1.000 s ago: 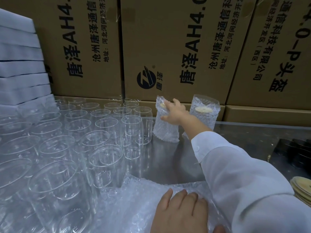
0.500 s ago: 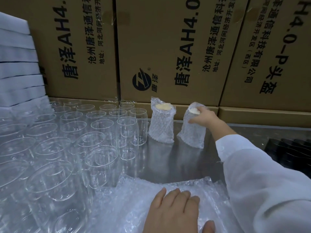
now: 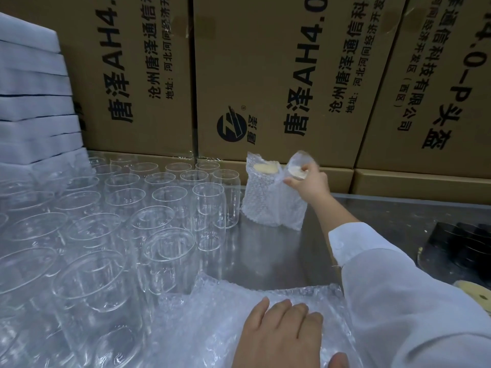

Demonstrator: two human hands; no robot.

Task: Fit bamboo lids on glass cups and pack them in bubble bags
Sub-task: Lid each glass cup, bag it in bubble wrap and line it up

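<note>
We're parking the bagged cup [image 3: 291, 208] right against its packed neighbour [image 3: 259, 197] at the back of the table [image 3: 265, 258], right hand [image 3: 308, 183] gripping its top, left hand [image 3: 281, 333] lying flat on the bubble bags [image 3: 225, 301], so next, we reckon, we're letting go and fetching a bare glass [image 3: 209, 208].

Right grip [image 3: 308, 181] holds a bagged cup [image 3: 292, 208]; left grip [image 3: 281, 333] rests on bubble bags [image 3: 225, 309].

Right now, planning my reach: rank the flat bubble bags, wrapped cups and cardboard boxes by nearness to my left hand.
Head view:
1. flat bubble bags, directly under the left hand.
2. wrapped cups, standing farther ahead.
3. cardboard boxes, behind them at the back.
</note>
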